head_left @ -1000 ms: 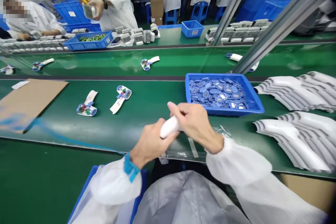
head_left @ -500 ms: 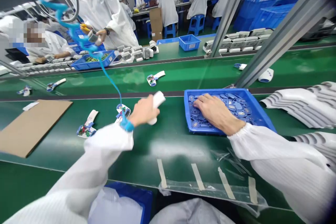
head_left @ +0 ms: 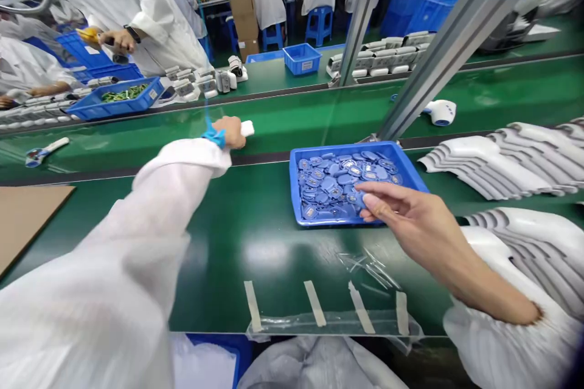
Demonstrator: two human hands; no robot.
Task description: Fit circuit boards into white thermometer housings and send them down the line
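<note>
On the green assembly belt [head_left: 255, 243], a blue plastic tray [head_left: 342, 147] sits heaped with small blue plastic parts [head_left: 347, 179], with nested white plastic housings [head_left: 497, 161] stacked to its right. Toward the far side, the left hand [head_left: 230, 132] is clamped on a white plastic piece [head_left: 247, 128], which looks light and smooth, so best held around its body. The right hand [head_left: 410, 222] is open — its fingertips [head_left: 370, 200] are at the tray's near right, over loose parts that look slippery, easiest pinched singly.

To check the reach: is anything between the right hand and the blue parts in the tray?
No, nothing visible: the right hand is over the blue tray's rim, its fingertips at the blue parts.
</note>
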